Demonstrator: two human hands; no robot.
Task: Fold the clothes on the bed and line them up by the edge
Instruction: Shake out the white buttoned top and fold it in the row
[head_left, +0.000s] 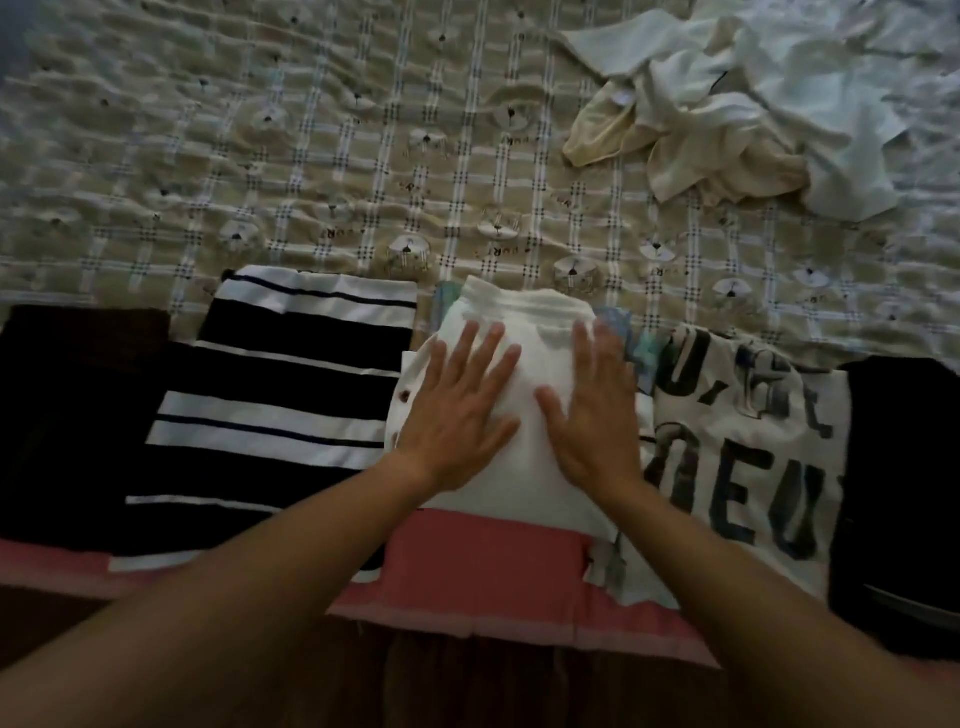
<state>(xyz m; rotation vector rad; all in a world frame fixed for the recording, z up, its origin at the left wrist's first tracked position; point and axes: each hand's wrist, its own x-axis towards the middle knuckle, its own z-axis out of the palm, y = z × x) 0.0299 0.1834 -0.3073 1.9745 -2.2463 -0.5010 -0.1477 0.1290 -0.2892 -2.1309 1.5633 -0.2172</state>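
Where the two forearms reach out over the near edge of the bed, a pink sheet (483, 566) shows as a strip just below the wrists. Beyond it, the left hand (457, 415) and the right hand (587, 410) lie flat side by side on a folded white garment (524, 358). The fingers are straight and slightly spread, pressing on the cloth and curled round nothing. The white garment lies directly under both palms, with its long axis running from the bed's edge away from the person. Its ribbed band end points away, just past the fingertips, and two dark buttons show at its edge beside the left hand. Just left of the left hand lies a folded black-and-white striped garment (280, 415), its stripes running crosswise, and further left lies a folded black garment (67, 415). Just right of the right hand lies a folded white shirt with dark lettering (753, 441), partly under the white garment, and beyond that another black garment (904, 493). All of these sit in a row along the near edge. A bit of teal patterned cloth (641, 353) peeks out beside the right fingertips. Past the fingertips spreads the beige plaid bedspread (311, 156). Far beyond the right hand sits a crumpled pile of white and cream clothes (727, 114), unfolded.
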